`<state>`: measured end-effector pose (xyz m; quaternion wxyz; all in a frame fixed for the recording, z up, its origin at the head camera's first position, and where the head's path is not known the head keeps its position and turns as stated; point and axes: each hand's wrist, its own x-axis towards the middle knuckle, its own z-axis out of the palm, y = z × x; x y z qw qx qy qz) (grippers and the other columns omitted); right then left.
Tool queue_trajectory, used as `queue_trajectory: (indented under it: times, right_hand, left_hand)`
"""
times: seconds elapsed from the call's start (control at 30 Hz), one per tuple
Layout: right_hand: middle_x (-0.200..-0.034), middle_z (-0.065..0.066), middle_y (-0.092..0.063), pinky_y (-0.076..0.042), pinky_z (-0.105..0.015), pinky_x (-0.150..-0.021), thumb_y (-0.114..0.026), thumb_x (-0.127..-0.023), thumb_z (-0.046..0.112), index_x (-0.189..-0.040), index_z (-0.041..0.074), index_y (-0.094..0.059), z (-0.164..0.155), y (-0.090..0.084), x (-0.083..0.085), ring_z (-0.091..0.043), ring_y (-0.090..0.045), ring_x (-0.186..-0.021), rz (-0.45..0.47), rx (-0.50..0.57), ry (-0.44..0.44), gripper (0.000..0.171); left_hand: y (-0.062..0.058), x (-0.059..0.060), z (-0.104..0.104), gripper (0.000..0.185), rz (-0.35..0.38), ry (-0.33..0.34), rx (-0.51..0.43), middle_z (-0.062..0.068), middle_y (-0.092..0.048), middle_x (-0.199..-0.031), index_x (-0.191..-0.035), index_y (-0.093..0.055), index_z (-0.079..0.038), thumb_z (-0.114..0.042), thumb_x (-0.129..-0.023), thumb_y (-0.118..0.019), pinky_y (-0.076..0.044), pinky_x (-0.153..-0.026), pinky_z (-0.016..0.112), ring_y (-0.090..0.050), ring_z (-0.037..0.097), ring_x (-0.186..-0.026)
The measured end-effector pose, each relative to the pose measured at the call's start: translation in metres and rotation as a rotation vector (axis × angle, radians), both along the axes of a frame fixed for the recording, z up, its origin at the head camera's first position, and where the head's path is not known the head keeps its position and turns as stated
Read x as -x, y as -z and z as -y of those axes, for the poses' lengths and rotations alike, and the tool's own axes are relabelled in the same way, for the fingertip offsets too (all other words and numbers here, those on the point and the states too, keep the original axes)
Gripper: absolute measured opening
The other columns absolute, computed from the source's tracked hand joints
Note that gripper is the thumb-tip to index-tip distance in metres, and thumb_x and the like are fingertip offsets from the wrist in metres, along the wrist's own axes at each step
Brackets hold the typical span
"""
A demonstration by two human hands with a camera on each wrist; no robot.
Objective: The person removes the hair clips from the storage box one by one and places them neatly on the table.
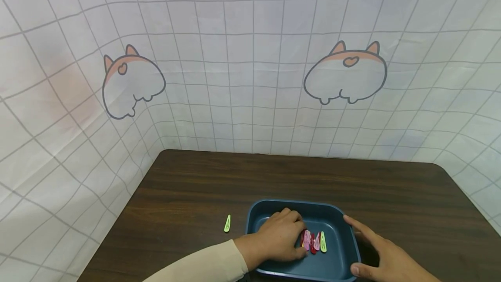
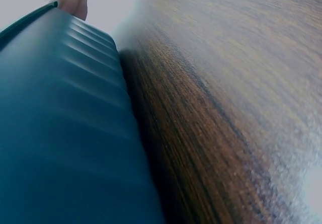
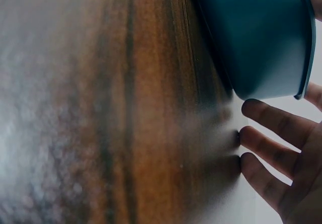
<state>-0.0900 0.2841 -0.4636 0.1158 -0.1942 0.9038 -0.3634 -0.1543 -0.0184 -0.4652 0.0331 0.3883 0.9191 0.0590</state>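
My left hand (image 1: 279, 236) reaches into a dark blue tray (image 1: 338, 223), its fingers bent down beside a row of snap hair clips. The row on the tray floor includes pink hair clips (image 1: 307, 239), a red hair clip (image 1: 313, 247) and a yellow-green hair clip (image 1: 323, 242). The left fingertips are partly hidden, and I cannot tell whether they pinch a clip. At the tray's right side, my right hand (image 1: 385, 253) spreads thumb and index finger along the rim. Its other fingers (image 3: 269, 151) stretch out low by the tray's corner in the right wrist view.
Another yellow-green hair clip (image 1: 227, 223) lies on the dark wooden table (image 1: 188, 195), left of the tray. A white gridded curtain (image 1: 242, 77) with cartoon outlines hangs behind the table and along both its sides.
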Motion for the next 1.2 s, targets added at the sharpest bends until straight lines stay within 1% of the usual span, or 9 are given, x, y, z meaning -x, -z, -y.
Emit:
queue_trajectory:
  times: [0.13, 0.33, 0.5, 0.73, 0.9, 1.2]
  right_hand:
    - [-0.139, -0.025, -0.056, -0.050, -0.071, -0.076, -0.075, -0.092, 0.031, -0.163, 0.031, -0.020, -0.0002, -0.0005, 0.0000, -0.052, -0.057, -0.119, -0.001, 0.000, 0.003, 0.090]
    - [-0.139, -0.025, -0.057, -0.051, -0.071, -0.075, -0.074, -0.093, 0.032, -0.163, 0.031, -0.020, -0.0005, 0.0000, 0.0007, -0.051, -0.057, -0.118, -0.001, -0.007, 0.007, 0.089]
    - [-0.139, -0.025, -0.057, -0.050, -0.072, -0.074, -0.073, -0.093, 0.031, -0.163, 0.031, -0.020, -0.0016, 0.0007, 0.0017, -0.052, -0.057, -0.118, 0.003, 0.006, -0.002, 0.088]
    - [-0.139, -0.026, -0.057, -0.050, -0.074, -0.073, -0.074, -0.093, 0.030, -0.163, 0.030, -0.020, -0.0015, 0.0001, 0.0037, -0.054, -0.057, -0.118, 0.016, 0.002, 0.000, 0.089]
    - [-0.139, -0.026, -0.057, -0.049, -0.074, -0.072, -0.074, -0.092, 0.031, -0.163, 0.029, -0.020, -0.0011, -0.0009, 0.0037, -0.054, -0.057, -0.118, 0.013, -0.005, 0.004, 0.089]
    - [-0.139, -0.026, -0.056, -0.049, -0.074, -0.074, -0.074, -0.093, 0.030, -0.164, 0.029, -0.019, -0.0009, -0.0020, 0.0028, -0.053, -0.057, -0.118, 0.010, -0.003, 0.000, 0.089]
  left_hand:
    - [0.0001, 0.0003, 0.0002, 0.049, 0.016, -0.016, -0.018, -0.010, -0.057, -0.122, -0.124, -0.071, -0.024, -0.055, -0.087, -0.075, -0.045, -0.098, 0.030, -0.050, 0.008, -0.111]
    - [-0.0023, -0.0007, 0.0009, 0.049, 0.041, -0.046, -0.032, -0.009, -0.057, -0.122, -0.125, -0.071, -0.025, -0.055, -0.086, -0.077, -0.045, -0.098, 0.031, -0.049, 0.009, -0.109]
    - [-0.0042, -0.0007, 0.0019, 0.049, 0.040, -0.048, -0.036, -0.010, -0.056, -0.122, -0.125, -0.071, -0.028, -0.056, -0.085, -0.077, -0.046, -0.097, 0.031, -0.048, 0.008, -0.108]
    - [-0.0042, -0.0003, 0.0020, 0.048, 0.037, -0.038, -0.030, -0.009, -0.057, -0.121, -0.125, -0.071, -0.027, -0.056, -0.087, -0.076, -0.046, -0.097, 0.030, -0.048, 0.009, -0.107]
    - [-0.0047, 0.0007, 0.0017, 0.046, 0.037, -0.040, -0.031, -0.009, -0.057, -0.121, -0.121, -0.072, -0.028, -0.057, -0.085, -0.077, -0.046, -0.097, 0.031, -0.049, 0.009, -0.108]
    - [-0.0062, 0.0011, 0.0022, 0.044, 0.068, -0.062, -0.047, -0.010, -0.057, -0.117, -0.111, -0.072, -0.027, -0.059, -0.081, -0.080, -0.047, -0.095, 0.029, -0.049, 0.008, -0.106]
